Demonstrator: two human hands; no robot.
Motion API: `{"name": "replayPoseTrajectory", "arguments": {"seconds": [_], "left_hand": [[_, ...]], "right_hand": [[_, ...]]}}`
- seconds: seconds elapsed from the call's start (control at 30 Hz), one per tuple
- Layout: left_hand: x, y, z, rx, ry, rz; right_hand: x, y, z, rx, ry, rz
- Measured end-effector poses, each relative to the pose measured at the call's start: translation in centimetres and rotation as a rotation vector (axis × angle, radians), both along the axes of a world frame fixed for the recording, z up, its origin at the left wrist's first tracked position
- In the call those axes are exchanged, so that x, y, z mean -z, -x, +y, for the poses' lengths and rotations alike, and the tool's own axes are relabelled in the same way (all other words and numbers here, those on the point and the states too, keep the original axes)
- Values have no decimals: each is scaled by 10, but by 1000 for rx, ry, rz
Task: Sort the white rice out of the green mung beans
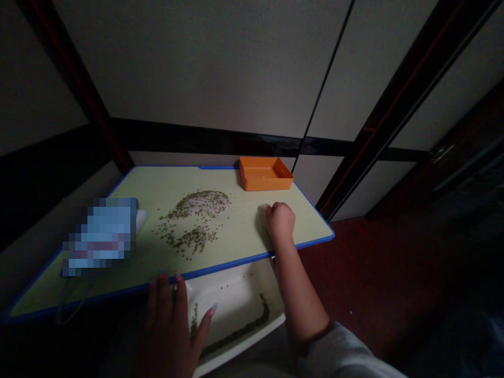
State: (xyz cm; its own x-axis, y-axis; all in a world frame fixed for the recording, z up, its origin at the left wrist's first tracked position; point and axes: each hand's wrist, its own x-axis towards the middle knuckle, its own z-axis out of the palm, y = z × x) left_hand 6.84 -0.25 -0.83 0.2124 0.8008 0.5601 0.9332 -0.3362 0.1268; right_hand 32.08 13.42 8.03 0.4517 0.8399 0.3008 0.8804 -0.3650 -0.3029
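Note:
A pale green tabletop with a blue rim (244, 260) carries a scatter of small green beans mixed with white grains (195, 218). My right hand (280, 221) rests on the table just right of the scatter, fingers curled closed over something white at its fingertips. My left hand (169, 325) is below the table's front edge, fingers apart, holding a white tray (232, 310) from beneath its left side. The tray sits under the edge and has green beans lying along its inner rim.
An orange shallow box (264, 173) stands at the table's far edge, beyond my right hand. A blurred blue object (100, 236) lies on the table's left part. Dark frame bars and a pale wall stand behind; dark red floor lies to the right.

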Motion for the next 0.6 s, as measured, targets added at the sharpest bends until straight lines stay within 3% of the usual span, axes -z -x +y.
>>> {"name": "replayPoseTrajectory", "arguments": {"seconds": [0.33, 0.47, 0.6], "left_hand": [[4, -1, 1, -1, 30, -56], [5, 0, 0, 0, 44, -63], [2, -1, -2, 12, 63, -63]], "right_hand": [[2, -8, -1, -22, -385, 127], [-2, -8, -3, -84, -425, 147], [-9, -2, -6, -135, -362, 120]]}}
